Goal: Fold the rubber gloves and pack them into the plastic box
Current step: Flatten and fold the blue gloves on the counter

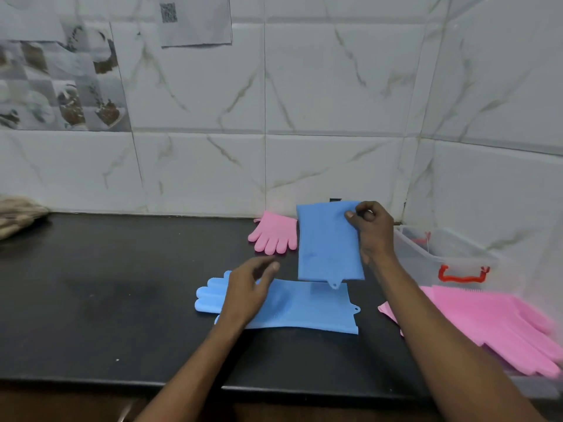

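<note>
Rightward, plastic box (426, 263) with red handle (463, 275)

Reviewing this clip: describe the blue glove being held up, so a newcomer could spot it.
On the black countertop, near the wall corner, left of the clear plastic box, the right hand pinches the folded blue glove by its top corner. Unlike the flat blue glove by the left hand, it is a plain rectangle with no fingers showing.

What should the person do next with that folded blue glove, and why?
Probably carry the folded blue glove rightward and lower it into the plastic box. The right hand pinches it near its top edge, it looks folded, and the open box sits just right of that hand.
</note>
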A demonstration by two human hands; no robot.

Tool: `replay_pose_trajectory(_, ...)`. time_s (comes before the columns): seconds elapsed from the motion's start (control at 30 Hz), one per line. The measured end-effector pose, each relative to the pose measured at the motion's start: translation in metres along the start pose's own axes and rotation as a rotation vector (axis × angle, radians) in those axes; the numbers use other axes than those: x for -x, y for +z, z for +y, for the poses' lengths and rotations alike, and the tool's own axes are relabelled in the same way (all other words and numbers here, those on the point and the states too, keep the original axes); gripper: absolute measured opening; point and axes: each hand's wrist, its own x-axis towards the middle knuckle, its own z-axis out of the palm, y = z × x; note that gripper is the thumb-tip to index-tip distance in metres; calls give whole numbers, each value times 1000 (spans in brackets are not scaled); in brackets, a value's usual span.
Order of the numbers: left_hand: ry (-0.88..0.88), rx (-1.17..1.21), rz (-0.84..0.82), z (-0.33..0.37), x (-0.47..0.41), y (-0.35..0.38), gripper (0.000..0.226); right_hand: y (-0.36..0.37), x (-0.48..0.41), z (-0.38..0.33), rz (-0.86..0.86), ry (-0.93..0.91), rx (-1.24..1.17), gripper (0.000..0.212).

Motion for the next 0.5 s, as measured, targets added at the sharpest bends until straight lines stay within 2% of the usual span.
replay_pose_trajectory(0.07,-199,383,45,21,0,8,47,9,20,-9,-30,-26,81,23)
replay_pose_trajectory(0.1,-313,557,-3,30,-2,12,62,13,27,-16,-68,-46,94,23)
replay_pose_trajectory(0.17,-543,933,-244,41,-7,15,88,18,38,-33,-192,-99,100,30)
replay_pose_trajectory(0.23,-672,1305,-447,49,-12,11,101,16,50,-47,-338,-156,122,42)
replay_pose_trajectory(0.3,-665,1533,-439,53,-15,7,90,6,64,-48,-488,-186,188,44)
replay_pose_trajectory(0.37,-639,1553,-339,54,-16,6,57,-10,81,-36,-646,-185,325,41)
replay_pose_trajectory(0.4,-643,1523,-302,52,-15,7,49,-19,90,-28,-695,-147,349,46)
replay_pose_trajectory(0.43,-651,1493,-289,48,-14,6,50,-27,97,-18,-690,-100,339,52)
replay_pose_trajectory(0.5,-659,1465,-286,37,-10,4,52,-36,106,-5,-475,25,203,54)
